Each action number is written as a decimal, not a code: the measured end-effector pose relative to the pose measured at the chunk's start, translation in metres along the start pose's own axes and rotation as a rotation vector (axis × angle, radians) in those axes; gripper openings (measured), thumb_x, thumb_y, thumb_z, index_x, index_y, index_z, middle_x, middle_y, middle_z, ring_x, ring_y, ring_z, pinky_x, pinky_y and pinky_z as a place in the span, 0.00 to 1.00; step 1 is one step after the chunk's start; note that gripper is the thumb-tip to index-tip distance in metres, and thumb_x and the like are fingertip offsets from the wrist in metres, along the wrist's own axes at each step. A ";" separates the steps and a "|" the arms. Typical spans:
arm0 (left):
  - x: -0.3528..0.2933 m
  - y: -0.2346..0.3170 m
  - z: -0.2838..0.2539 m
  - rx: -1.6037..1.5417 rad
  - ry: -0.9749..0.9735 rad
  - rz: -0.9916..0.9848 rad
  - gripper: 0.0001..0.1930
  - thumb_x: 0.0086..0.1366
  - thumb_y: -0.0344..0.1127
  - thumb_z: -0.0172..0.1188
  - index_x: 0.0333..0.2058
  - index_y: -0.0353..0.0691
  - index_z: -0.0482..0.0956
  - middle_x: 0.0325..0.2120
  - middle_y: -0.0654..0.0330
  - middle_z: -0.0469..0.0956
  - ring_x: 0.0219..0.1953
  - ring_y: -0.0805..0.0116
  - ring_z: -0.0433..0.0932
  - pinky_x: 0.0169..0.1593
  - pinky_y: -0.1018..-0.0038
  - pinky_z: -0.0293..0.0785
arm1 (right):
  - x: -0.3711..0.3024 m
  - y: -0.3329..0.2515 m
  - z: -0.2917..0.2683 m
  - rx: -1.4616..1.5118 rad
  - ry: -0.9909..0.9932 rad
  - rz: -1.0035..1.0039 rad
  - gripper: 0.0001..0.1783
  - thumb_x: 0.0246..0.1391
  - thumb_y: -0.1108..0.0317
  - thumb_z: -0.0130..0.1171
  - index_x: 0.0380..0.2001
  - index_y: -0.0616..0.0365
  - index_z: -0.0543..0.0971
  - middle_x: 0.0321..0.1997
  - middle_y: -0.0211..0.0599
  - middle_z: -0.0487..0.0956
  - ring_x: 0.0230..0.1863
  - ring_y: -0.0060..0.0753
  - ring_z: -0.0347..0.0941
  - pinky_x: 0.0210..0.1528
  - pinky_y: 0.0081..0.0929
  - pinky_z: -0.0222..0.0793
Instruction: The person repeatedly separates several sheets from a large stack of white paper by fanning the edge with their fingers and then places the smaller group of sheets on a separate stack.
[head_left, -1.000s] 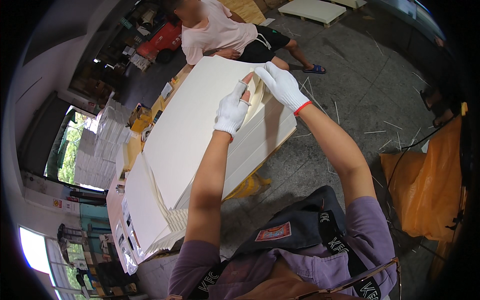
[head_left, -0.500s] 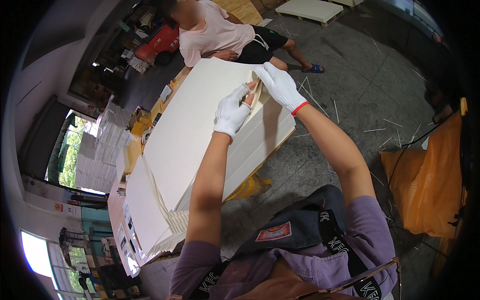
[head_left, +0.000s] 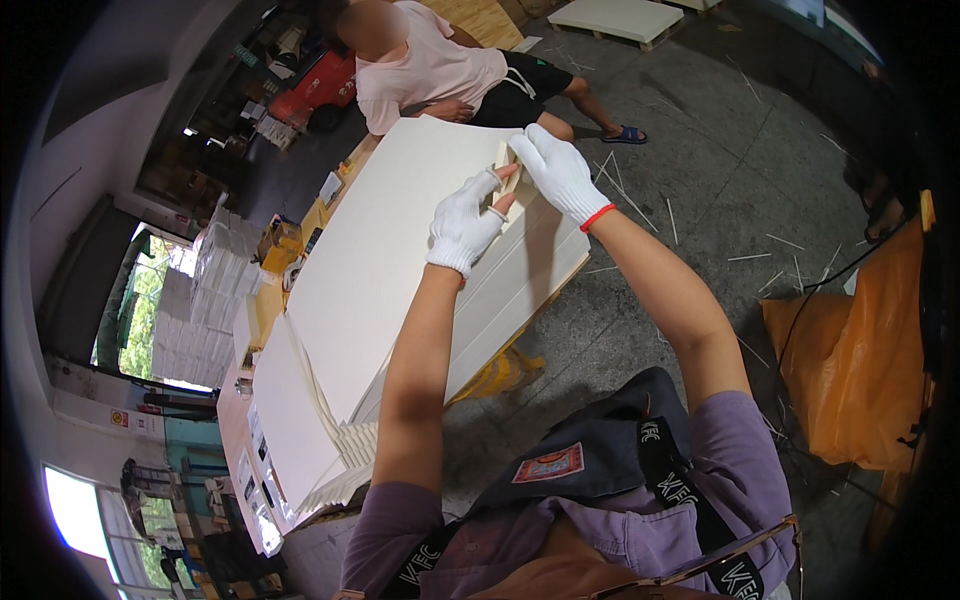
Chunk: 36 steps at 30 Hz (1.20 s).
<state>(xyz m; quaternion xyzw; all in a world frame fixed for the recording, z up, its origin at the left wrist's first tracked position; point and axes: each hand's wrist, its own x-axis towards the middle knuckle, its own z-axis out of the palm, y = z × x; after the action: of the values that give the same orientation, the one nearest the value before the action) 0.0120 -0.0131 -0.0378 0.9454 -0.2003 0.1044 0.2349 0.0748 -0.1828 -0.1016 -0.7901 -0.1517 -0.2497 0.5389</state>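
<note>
Two hands in white knit gloves work close together at the far right corner of a tall stack of big white paper sheets. The stack lies in front of the person, a bit to the left. The left hand is over the side edge, with two bare fingertips poking out of its glove. Those two tips are spread apart, and they touch the bent-up edges of the sheets. The right hand is just beside it, with its fingers bent over the corner. Its fingertips are partly hidden, so I cannot tell if they pinch the paper tight. A lower pile of white sheets sits next to the stack, on the near left. Past the stack, a person in a pink shirt leans close to its far end. Thin white strips lie on the gray floor, and an orange plastic sheet hangs at the right.
</note>
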 end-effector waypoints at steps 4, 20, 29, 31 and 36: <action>-0.003 -0.001 0.005 0.084 0.080 0.161 0.27 0.58 0.41 0.63 0.59 0.60 0.76 0.46 0.53 0.82 0.45 0.55 0.82 0.51 0.66 0.76 | 0.002 -0.002 -0.009 0.062 -0.061 -0.082 0.20 0.68 0.49 0.41 0.39 0.55 0.72 0.32 0.51 0.77 0.38 0.61 0.75 0.38 0.50 0.69; 0.029 -0.016 0.010 0.315 0.039 -0.090 0.22 0.59 0.50 0.62 0.53 0.57 0.77 0.48 0.55 0.81 0.50 0.51 0.79 0.51 0.59 0.75 | 0.002 -0.009 -0.058 -0.538 -0.379 -0.253 0.27 0.61 0.40 0.48 0.33 0.53 0.81 0.27 0.44 0.79 0.32 0.49 0.78 0.34 0.44 0.72; 0.019 -0.024 0.010 0.061 0.021 -0.102 0.21 0.62 0.42 0.61 0.55 0.53 0.79 0.51 0.53 0.80 0.54 0.55 0.78 0.57 0.67 0.71 | 0.007 -0.014 -0.027 -0.035 -0.234 0.000 0.27 0.66 0.42 0.41 0.46 0.50 0.80 0.43 0.46 0.82 0.45 0.56 0.77 0.46 0.44 0.72; 0.011 -0.022 0.007 -0.188 0.001 -0.093 0.22 0.62 0.39 0.61 0.56 0.49 0.79 0.53 0.56 0.80 0.56 0.61 0.77 0.59 0.72 0.68 | 0.004 -0.012 -0.020 0.071 -0.178 0.115 0.28 0.67 0.42 0.41 0.50 0.51 0.78 0.46 0.47 0.81 0.50 0.56 0.76 0.49 0.44 0.71; -0.001 -0.008 0.004 -0.185 -0.030 -0.098 0.23 0.61 0.42 0.63 0.55 0.47 0.79 0.52 0.57 0.80 0.54 0.63 0.78 0.58 0.71 0.69 | 0.001 -0.002 -0.013 0.016 -0.171 0.128 0.28 0.67 0.42 0.41 0.52 0.51 0.77 0.46 0.49 0.81 0.49 0.58 0.76 0.50 0.45 0.71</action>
<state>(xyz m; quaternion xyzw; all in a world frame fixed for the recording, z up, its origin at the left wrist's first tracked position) 0.0149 -0.0084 -0.0452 0.9299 -0.1659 0.0595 0.3228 0.0712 -0.1944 -0.0952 -0.8124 -0.1484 -0.1450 0.5450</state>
